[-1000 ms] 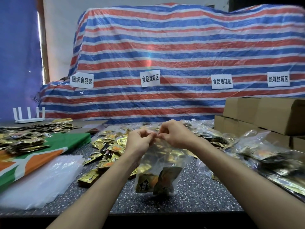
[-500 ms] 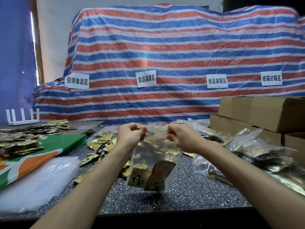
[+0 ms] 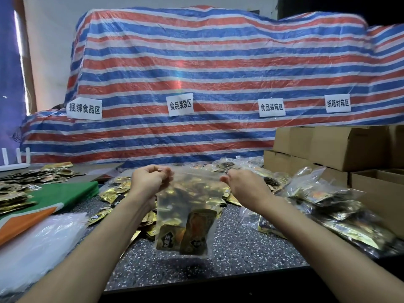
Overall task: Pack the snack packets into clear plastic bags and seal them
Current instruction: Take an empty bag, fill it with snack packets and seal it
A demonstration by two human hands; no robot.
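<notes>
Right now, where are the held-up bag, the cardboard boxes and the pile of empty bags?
Held bag [image 3: 188, 206]: head view, middle of its clear front.
Cardboard boxes [image 3: 341, 147]: head view, front of the upper box.
Empty bags [image 3: 37, 243]: head view, middle of the pile.

Bare speckled table lies open in front; loose packets crowd left, filled bags right.

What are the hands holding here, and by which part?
Both hands hold one clear plastic bag by its top edge: the left hand pinches the left end, the right hand the right end. Snack packets lie at its bottom.
</notes>
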